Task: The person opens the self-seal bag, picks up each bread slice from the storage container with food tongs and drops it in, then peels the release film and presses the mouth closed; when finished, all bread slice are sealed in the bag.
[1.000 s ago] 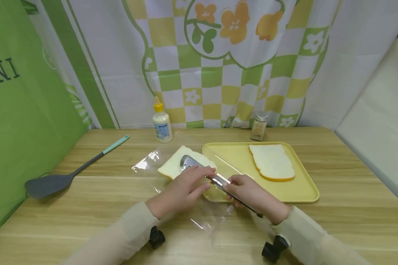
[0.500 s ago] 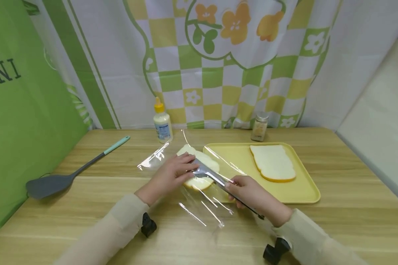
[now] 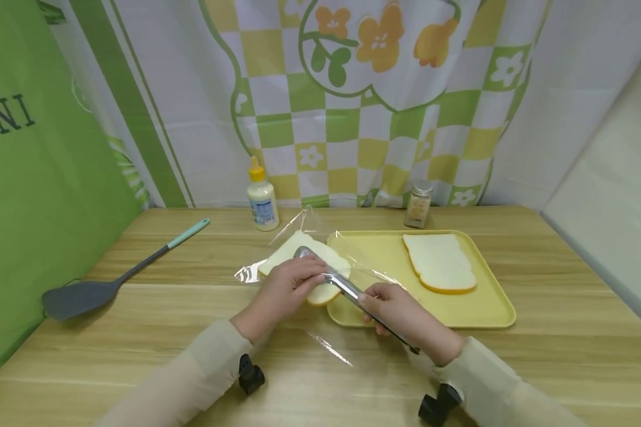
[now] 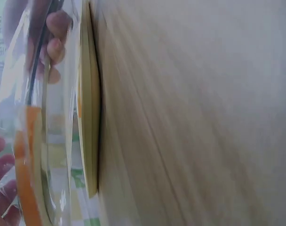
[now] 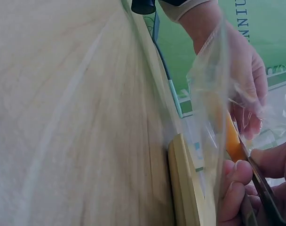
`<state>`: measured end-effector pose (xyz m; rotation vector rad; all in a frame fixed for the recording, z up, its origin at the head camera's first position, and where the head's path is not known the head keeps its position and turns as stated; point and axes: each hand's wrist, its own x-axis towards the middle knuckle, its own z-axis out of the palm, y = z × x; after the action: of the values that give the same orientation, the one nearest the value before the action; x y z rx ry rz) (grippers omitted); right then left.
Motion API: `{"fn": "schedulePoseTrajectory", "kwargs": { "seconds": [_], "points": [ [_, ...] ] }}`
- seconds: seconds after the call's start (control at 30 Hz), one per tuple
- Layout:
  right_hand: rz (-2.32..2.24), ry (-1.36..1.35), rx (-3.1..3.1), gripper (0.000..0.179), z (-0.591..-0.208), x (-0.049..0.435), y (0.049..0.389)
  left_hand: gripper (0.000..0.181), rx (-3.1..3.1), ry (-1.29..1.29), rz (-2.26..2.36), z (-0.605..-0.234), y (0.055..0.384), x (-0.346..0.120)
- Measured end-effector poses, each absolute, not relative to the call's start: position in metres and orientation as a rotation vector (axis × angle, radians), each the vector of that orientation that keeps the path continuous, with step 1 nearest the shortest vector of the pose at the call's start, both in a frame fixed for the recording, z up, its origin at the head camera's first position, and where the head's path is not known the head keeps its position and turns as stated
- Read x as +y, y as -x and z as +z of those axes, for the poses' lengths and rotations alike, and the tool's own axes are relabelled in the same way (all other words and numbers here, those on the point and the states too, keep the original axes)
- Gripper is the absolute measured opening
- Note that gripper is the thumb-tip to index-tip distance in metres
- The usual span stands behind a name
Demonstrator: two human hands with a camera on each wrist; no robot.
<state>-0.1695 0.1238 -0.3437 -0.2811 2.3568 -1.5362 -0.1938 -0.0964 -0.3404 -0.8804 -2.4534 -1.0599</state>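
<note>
My right hand (image 3: 392, 305) grips metal tongs (image 3: 351, 289), their handle end pointing toward me. A bread slice (image 3: 285, 252) with a brown-orange crust is held in the tongs' jaws, raised beside the tray. Clear plastic film (image 3: 250, 271) spreads around the slice, shiny and creased. My left hand (image 3: 283, 287) is at the tongs' head, fingers bent over the slice. Seen from the right wrist, the film (image 5: 206, 89) gathers at the fingers of that left hand (image 5: 246, 89). The left wrist view shows the slice's crust (image 4: 26, 174) on edge behind film.
A yellow tray (image 3: 497, 305) bears a second bread slice (image 3: 440, 261) on the right. Behind stand a yellow-capped squeeze bottle (image 3: 262, 201) and a small seasoning jar (image 3: 418, 204). A dark spatula (image 3: 123, 276) with a mint handle lies left on the wooden table (image 3: 155, 350).
My left hand has gone left over the slice, then back toward the tongs, and the film has shifted and creased with it. My right hand with the tongs stays nearly in place.
</note>
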Motion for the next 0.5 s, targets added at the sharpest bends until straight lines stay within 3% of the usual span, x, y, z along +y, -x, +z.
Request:
{"fn": "schedulePoseTrajectory", "kwargs": {
  "seconds": [0.3, 0.5],
  "points": [
    [-1.49, 0.344, 2.453, 0.021, -0.347, 0.124, 0.167, 0.022, -2.525, 0.803, -1.147, -0.335, 0.189, -0.096],
    [-1.492, 0.423, 2.472, 0.021, -0.345, 0.13, 0.168, 0.04, -2.576, 1.004, -0.805, -0.33, 0.199, -0.104]
  ]
}}
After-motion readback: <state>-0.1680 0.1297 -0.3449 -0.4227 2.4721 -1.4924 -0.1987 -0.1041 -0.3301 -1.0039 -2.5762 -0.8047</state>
